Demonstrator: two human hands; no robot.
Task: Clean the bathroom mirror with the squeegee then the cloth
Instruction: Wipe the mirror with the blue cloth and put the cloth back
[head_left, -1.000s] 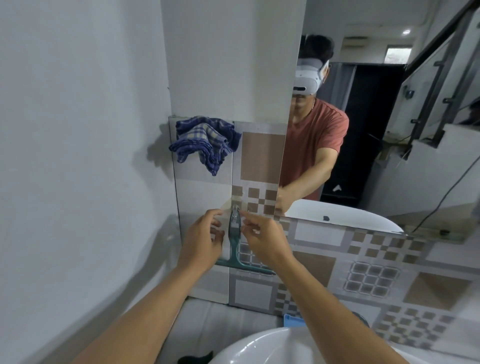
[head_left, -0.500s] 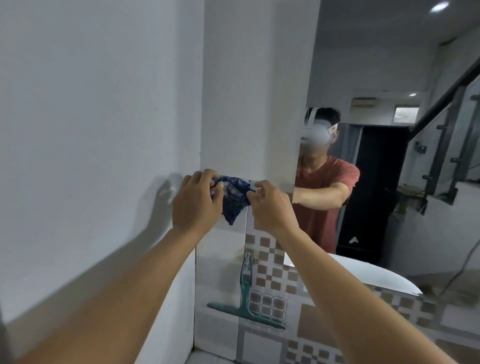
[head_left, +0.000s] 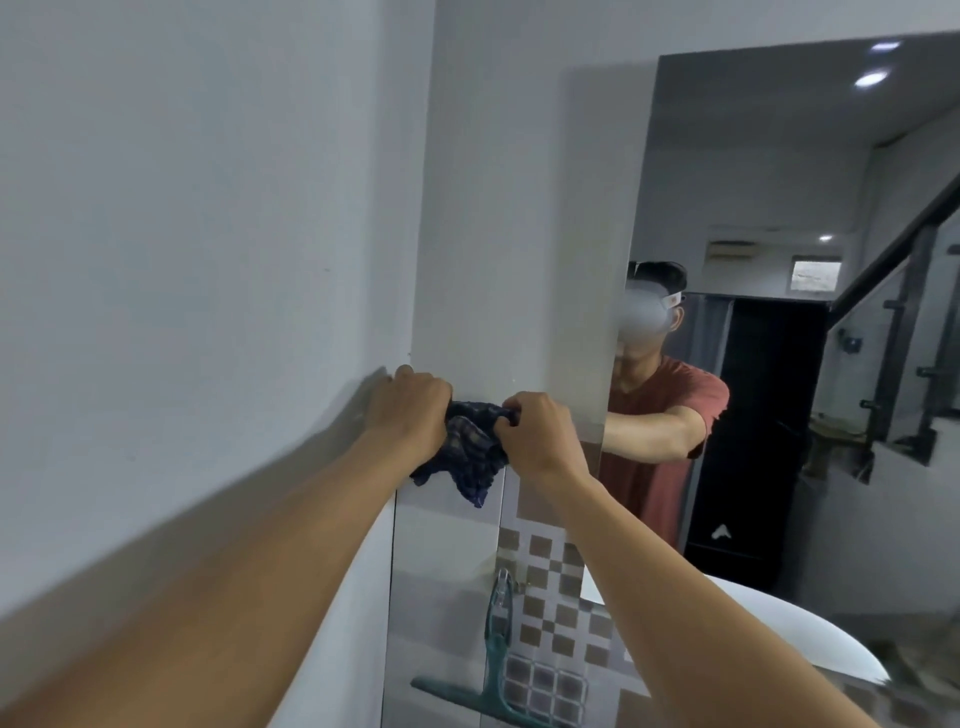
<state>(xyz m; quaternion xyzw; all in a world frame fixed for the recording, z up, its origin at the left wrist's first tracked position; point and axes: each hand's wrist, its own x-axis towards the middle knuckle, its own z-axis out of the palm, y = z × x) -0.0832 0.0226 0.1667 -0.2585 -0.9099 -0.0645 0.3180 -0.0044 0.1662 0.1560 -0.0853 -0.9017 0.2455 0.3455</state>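
Observation:
A dark blue checked cloth (head_left: 470, 451) hangs bunched at the top of the tiled strip, and both hands grip it. My left hand (head_left: 408, 408) closes on its left side, my right hand (head_left: 540, 435) on its right. Below them a green squeegee (head_left: 496, 652) hangs by its handle from a hook on the tiles, blade down, with no hand on it. The mirror (head_left: 810, 197) fills the right side and reflects a person in a red shirt reaching forward.
A plain white wall (head_left: 197, 218) runs along the left and meets a white pillar in the corner. Patterned brown and grey tiles (head_left: 550, 613) lie under the mirror. The white basin's reflection (head_left: 810, 639) shows at the lower right.
Both hands left the squeegee hanging on its hook and rose to the cloth, taking hold of it. The view has tilted upward, showing more of the mirror.

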